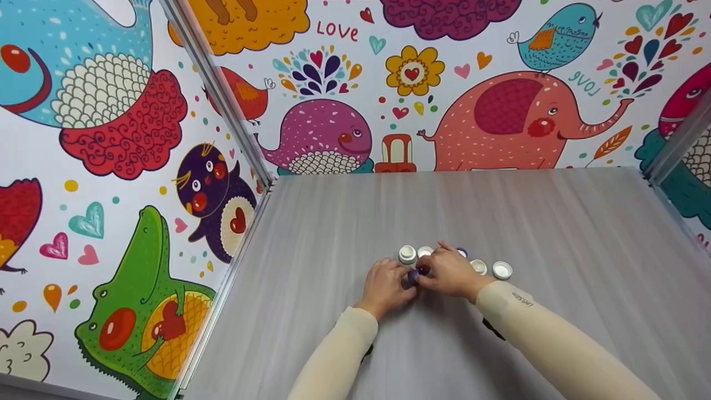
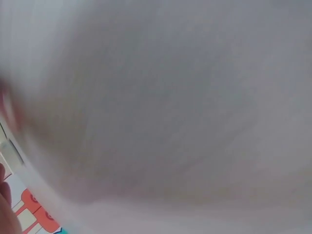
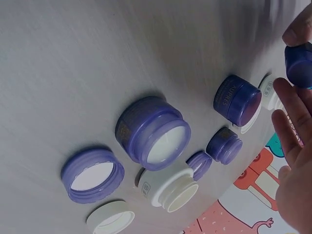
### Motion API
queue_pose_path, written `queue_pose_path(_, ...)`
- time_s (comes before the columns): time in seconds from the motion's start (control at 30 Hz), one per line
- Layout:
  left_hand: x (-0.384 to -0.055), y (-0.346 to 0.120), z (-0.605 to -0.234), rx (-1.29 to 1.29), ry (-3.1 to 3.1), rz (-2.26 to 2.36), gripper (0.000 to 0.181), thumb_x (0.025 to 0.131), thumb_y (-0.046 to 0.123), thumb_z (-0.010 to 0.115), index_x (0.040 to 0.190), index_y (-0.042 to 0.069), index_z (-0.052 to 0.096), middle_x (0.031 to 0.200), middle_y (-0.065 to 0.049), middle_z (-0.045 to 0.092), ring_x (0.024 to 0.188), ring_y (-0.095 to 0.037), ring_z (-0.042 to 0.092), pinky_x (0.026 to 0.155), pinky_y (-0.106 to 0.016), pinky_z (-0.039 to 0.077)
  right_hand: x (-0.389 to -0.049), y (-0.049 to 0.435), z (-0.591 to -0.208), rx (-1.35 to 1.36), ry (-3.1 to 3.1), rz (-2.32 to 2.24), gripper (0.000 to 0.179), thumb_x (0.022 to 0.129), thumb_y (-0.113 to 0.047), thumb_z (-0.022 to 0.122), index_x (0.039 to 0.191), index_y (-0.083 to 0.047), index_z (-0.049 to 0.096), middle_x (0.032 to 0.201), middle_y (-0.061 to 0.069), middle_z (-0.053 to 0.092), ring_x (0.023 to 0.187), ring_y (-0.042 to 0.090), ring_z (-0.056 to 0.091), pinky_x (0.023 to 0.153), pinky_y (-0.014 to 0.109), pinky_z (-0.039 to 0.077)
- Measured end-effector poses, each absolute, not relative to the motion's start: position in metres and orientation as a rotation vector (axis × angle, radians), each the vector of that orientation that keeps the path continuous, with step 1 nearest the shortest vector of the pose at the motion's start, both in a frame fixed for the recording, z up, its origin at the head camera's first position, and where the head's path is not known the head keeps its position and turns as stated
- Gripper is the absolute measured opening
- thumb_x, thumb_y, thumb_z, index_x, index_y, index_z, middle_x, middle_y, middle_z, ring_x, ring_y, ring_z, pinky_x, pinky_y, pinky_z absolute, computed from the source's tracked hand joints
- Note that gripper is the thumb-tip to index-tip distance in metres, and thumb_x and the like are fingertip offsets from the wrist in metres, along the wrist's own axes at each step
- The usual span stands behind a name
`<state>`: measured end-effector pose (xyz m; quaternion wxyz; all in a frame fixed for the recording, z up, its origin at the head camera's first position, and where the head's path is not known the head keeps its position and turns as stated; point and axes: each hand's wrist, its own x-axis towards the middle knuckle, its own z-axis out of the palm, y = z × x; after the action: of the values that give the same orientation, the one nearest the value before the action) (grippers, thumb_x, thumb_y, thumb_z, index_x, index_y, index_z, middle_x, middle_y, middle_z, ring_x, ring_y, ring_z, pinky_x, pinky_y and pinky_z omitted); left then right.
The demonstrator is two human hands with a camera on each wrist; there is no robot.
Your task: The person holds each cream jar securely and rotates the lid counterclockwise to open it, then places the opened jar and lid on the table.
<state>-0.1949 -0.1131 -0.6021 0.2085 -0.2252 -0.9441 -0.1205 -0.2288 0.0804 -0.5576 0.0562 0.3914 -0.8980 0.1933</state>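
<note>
My left hand and right hand meet over the table, both gripping a small purple jar with their fingertips. The right wrist view shows this jar at the right edge, pinched between a thumb above and fingers below. Close by, a lidded purple jar marked AUPRES stands on the table, with a smaller purple jar and a purple lid beside it. Only a few blurred fingers show at the left wrist view's edge, so the left grip's details are hidden.
An open purple jar with pale contents stands near an open white jar. A wide purple lid and a white lid lie beside them. Another open white jar stands beyond my left hand. Patterned panels border the grey table.
</note>
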Motion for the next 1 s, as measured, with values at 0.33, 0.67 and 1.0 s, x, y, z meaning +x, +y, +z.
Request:
queue_pose_path(0.33, -0.1944, -0.1128, -0.6028, -0.632, -2.636, -0.345, 0.03, 0.073, 0.044, 0.079, 0.089, 0.02, 0.076, 0.089, 0.008, 0.068, 0.08, -0.016, 0.059, 0.074, -0.032, 0.046, -0.23, 0.0815, -0.5578, 1.239, -2.678, 0.622, 0.024, 0.074, -0.024, 0.079, 0.091, -0.009, 0.072, 0.081, -0.002, 0.067, 0.079, 0.021, 0.061, 0.107, 0.061, 0.03)
queue_pose_path(0.67, -0.194, -0.112, -0.6018, -0.624, -2.665, -0.321, 0.031, 0.076, 0.045, 0.077, 0.093, 0.019, 0.077, 0.09, 0.008, 0.068, 0.081, -0.015, 0.059, 0.075, -0.032, 0.047, -0.2294, 0.0814, -0.5557, 1.247, -2.685, 0.616, 0.027, 0.072, -0.023, 0.079, 0.093, -0.008, 0.072, 0.082, 0.0, 0.068, 0.08, 0.022, 0.061, 0.107, 0.06, 0.031)
queue_pose_path(1.0, -0.1936, -0.1122, -0.6011, -0.626, -2.673, -0.329, 0.03, 0.074, 0.042, 0.078, 0.094, 0.02, 0.077, 0.091, 0.008, 0.068, 0.081, -0.016, 0.059, 0.075, -0.033, 0.047, -0.2288, 0.0817, -0.5551, 1.206, -2.729, 0.616, 0.029, 0.08, -0.028, 0.072, 0.099, -0.005, 0.073, 0.087, 0.001, 0.071, 0.084, 0.025, 0.064, 0.108, 0.059, 0.03)
